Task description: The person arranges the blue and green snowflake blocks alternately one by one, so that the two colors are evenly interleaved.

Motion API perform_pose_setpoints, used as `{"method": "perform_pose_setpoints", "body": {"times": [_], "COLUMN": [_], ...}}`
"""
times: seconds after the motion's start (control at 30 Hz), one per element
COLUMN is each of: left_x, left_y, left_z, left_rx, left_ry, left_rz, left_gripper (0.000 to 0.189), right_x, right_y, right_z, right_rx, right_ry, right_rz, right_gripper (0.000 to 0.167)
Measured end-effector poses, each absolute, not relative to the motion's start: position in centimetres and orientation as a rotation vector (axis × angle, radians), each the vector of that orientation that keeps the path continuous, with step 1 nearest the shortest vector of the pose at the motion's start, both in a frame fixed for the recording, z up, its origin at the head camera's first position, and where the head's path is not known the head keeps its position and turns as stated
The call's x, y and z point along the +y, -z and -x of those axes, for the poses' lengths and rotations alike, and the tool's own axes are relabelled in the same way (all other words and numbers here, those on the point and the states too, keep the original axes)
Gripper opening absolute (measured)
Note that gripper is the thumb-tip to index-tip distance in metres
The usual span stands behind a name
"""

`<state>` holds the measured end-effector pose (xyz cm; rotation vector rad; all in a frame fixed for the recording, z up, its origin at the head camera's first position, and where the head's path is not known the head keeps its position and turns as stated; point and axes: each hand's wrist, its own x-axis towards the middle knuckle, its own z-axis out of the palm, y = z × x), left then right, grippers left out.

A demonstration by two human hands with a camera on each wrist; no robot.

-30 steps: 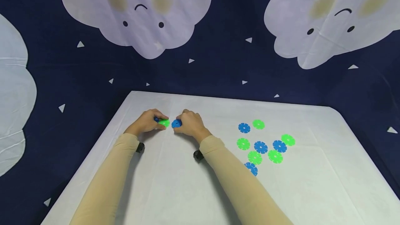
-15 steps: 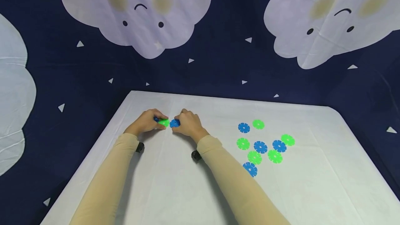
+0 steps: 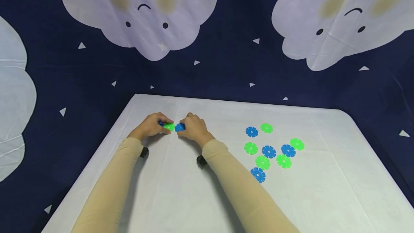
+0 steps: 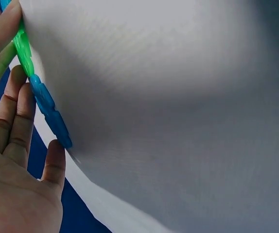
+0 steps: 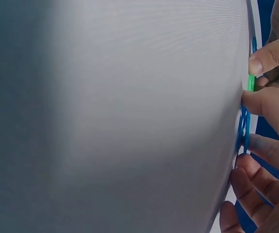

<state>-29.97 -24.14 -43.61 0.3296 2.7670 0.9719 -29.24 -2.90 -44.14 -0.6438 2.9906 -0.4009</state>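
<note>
In the head view my left hand [image 3: 150,125] pinches a green slotted disc [image 3: 169,127] between thumb and fingers. A blue slotted disc [image 4: 49,109] joins the green one at its left edge, mostly covered by the hand from above. Just to the right, my right hand [image 3: 195,128] pinches another blue slotted disc [image 3: 179,127], its edge right at the green disc's edge. In the right wrist view, that blue disc [image 5: 245,126] and the green disc [image 5: 251,82] stand edge-on in a line, both thumbs close together.
Several loose blue and green discs lie to the right on the white-covered table [image 3: 323,190], among them a green disc [image 3: 266,128] and a blue disc [image 3: 258,174] beside the right sleeve. A dark blue cloud-patterned cloth [image 3: 226,71] rises behind the table's far edge.
My right hand has moved slightly left, bringing its blue disc from a small gap up to the green disc's edge. The left hand has stayed almost still.
</note>
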Motion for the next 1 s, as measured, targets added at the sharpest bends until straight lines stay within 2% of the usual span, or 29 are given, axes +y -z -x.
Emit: {"method": "perform_pose_setpoints", "body": {"times": [1.0], "left_x": [-24.06], "left_y": [43.39], "left_z": [29.83], "left_rx": [2.742], "left_ry": [-0.988], "left_rz": [-0.311], "left_gripper": [0.046], "right_x": [-3.00], "right_y": [43.75], "right_z": [29.03], "right_rx": [2.966], "right_ry": [0.461], "right_rz": [0.573], "right_gripper": [0.053]}}
